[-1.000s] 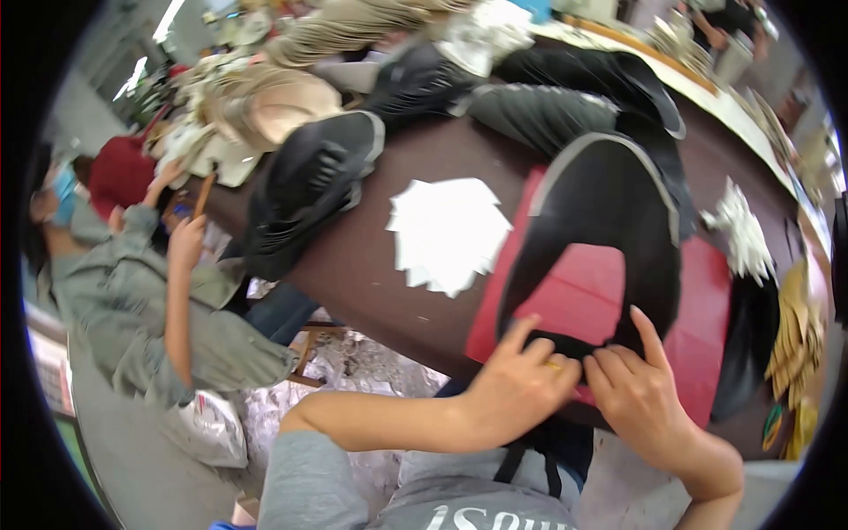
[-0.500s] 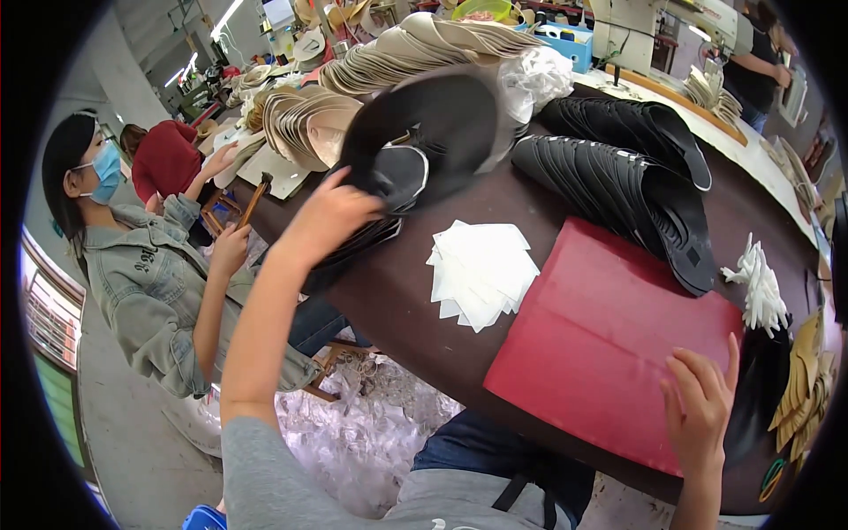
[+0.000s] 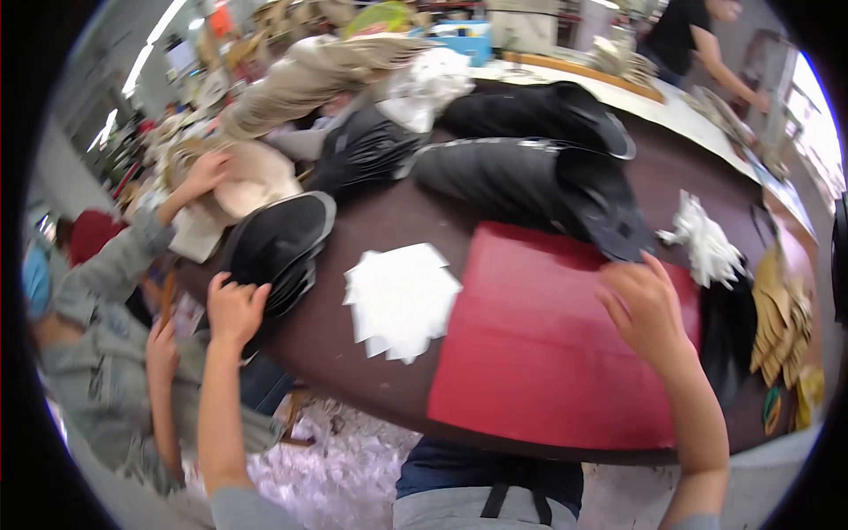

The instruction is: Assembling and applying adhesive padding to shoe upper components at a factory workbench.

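The left hand (image 3: 237, 311), thumb spread and visibly empty, is beside the black pile (image 3: 276, 237) near the table's edge (image 3: 322, 353); a bump could topple it. The right hand (image 3: 647, 305) curls loosely by the black row (image 3: 503, 175) overlapping the red mat (image 3: 548, 362), grip unclear; tight nesting could drag several pieces together.

Pretty basic getup tbh: plain grey T-shirt (image 3: 446, 508), matching grey left sleeve (image 3: 252, 510) ending around elbow, just sliver of right sleeve (image 3: 698, 523) at lower edge. Forearms (image 3: 221, 424) bare, left hand (image 3: 237, 314) and right hand (image 3: 649, 314) too. Two skinny black straps (image 3: 495, 501) over shirt front, flat, webbing-like. Dark navy trousers (image 3: 433, 470) below, kinda denim-looking. Shirt's lower hem paler than trousers, easy to spot.
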A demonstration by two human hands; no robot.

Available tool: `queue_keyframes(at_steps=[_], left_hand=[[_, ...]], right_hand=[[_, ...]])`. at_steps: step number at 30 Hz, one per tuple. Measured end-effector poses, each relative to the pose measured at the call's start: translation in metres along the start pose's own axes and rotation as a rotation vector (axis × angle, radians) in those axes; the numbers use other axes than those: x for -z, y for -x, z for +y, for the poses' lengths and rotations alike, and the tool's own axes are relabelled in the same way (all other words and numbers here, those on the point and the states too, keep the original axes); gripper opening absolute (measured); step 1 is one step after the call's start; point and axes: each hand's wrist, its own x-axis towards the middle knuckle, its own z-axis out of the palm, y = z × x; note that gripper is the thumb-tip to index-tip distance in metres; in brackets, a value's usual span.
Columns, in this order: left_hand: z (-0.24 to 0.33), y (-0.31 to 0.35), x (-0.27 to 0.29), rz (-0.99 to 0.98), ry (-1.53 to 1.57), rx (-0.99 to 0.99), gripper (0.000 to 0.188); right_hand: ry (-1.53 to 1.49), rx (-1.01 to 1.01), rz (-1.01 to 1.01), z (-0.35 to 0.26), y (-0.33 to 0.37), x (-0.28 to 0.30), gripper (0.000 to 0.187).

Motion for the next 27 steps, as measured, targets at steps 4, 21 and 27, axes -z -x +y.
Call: queue_keyframes(at_steps=[4,21,27], left_hand=[[0.057,-0.035,0.031,-0.036,-0.025,0.069,0.027],[0.359,-0.175,-0.029,0.261,0.583,-0.847,0.058],[0.349,-0.165,-0.014,0.067,0.733,-0.763,0.058]], right_hand=[[-0.039,-0.211,0.006,0.075,-0.033,-0.03,0.027],[0.105,-0.136,-0.139,0.126,-0.031,-0.075,0.025],[0.3,-0.224,0.647,0.13,-0.106,0.027,0.021]])
